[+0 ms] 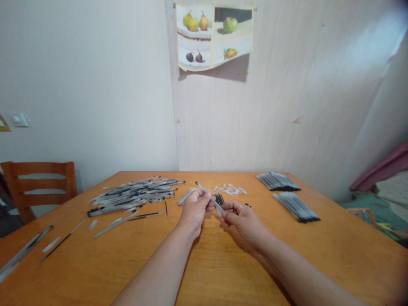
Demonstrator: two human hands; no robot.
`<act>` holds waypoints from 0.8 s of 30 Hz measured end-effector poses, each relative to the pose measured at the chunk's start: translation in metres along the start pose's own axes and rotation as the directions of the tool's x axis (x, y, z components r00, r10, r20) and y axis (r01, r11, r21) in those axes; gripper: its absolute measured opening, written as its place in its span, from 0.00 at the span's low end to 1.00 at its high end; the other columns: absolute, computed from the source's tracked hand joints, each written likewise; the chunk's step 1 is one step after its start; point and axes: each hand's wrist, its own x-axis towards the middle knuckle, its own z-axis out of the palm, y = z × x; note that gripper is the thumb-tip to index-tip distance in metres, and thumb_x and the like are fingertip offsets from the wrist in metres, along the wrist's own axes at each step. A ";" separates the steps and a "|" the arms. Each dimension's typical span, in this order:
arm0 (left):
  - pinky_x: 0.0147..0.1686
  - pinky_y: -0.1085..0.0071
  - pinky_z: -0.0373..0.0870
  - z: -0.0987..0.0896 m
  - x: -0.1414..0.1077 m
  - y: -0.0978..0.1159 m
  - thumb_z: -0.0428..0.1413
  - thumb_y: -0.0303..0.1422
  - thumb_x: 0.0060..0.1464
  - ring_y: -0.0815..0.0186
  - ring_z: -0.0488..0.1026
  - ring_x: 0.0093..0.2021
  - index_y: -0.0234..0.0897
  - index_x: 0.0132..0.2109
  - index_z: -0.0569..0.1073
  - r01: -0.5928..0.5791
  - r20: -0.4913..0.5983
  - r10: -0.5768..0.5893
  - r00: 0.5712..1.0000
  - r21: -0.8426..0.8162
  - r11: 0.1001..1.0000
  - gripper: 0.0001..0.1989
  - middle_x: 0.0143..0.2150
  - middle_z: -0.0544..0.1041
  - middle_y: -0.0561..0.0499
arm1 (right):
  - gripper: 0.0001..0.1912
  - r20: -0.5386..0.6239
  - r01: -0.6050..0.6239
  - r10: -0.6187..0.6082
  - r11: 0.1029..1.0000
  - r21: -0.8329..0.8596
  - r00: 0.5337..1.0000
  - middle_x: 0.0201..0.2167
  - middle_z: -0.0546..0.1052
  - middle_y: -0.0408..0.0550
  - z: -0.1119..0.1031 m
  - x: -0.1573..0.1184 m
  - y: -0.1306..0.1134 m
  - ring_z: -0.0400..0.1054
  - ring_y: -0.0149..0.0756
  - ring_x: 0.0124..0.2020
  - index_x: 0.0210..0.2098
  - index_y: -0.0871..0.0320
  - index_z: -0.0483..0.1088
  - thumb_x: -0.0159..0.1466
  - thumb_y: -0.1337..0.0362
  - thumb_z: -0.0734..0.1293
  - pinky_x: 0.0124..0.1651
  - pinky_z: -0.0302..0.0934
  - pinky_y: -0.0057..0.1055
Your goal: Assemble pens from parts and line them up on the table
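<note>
Above the middle of the table, my left hand (195,212) pinches a clear pen (208,196) with a dark tip at its upper left end. The fingers of my right hand (239,217) close on the pen's lower right end. The pen slants down from left to right between both hands. Just behind the hands lie dark-ended pen parts (219,198), partly hidden by them. Several small clear caps (231,189) are scattered beyond. Left of my left hand, a few clear tubes (185,196) lie side by side.
A big loose pile of pens (137,193) covers the table's left rear. Two neat rows of pens, one farther back (278,181) and one nearer (296,207), lie at right. Loose refills (60,245) and tubes (24,253) are at front left. A wooden chair (44,170) stands beyond the left edge.
</note>
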 end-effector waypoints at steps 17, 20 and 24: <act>0.29 0.77 0.68 0.005 -0.007 0.005 0.59 0.37 0.54 0.72 0.72 0.29 0.33 0.36 0.70 0.023 0.037 -0.023 0.999 0.014 1.000 0.11 0.30 0.76 0.50 | 0.11 -0.046 -0.020 0.017 0.998 -0.055 0.999 0.21 0.72 0.42 -0.005 0.003 -0.001 0.62 0.28 0.21 0.30 0.59 0.69 0.54 0.57 0.69 0.25 0.57 0.27; 0.29 0.78 0.68 0.004 -0.007 0.006 0.60 0.36 0.53 0.73 0.72 0.28 0.33 0.36 0.69 0.045 0.052 -0.044 0.998 -0.021 0.999 0.11 0.30 0.77 0.50 | 0.12 -0.018 0.027 -0.028 0.996 -0.085 0.999 0.21 0.71 0.42 -0.008 0.004 0.000 0.62 0.28 0.22 0.30 0.60 0.70 0.55 0.56 0.69 0.26 0.57 0.27; 0.30 0.78 0.69 0.005 -0.008 0.006 0.61 0.36 0.53 0.73 0.72 0.28 0.33 0.36 0.69 0.065 0.069 -0.061 0.996 -0.066 0.996 0.11 0.32 0.78 0.48 | 0.12 0.016 0.083 -0.082 0.991 -0.106 0.997 0.21 0.71 0.42 -0.010 0.004 -0.001 0.62 0.28 0.23 0.31 0.60 0.70 0.57 0.57 0.68 0.28 0.57 0.28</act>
